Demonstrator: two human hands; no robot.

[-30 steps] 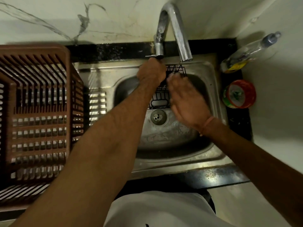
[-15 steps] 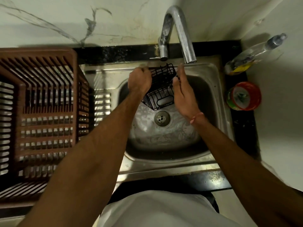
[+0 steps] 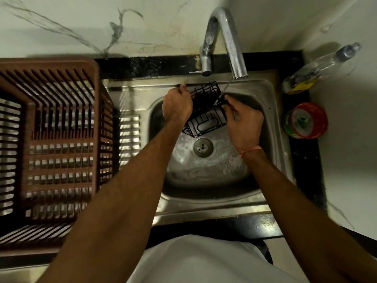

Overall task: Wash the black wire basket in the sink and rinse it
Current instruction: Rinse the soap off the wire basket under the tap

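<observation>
Sink (image 3: 271, 111): basket (image 3: 206, 117) between gripping fingers (image 3: 229, 103).

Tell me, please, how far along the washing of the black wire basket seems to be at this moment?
Done: the tap is running a thin stream and the sink bowl is wet and streaky. In hand: the left hand and right hand grip the black wire basket tilted over the drain, water striking its upper edge. Left: rinsing the remaining sides; whether scrubbing is finished cannot be told.

Head camera looks steeply down, close over the sink (image 3: 265, 203).
</observation>
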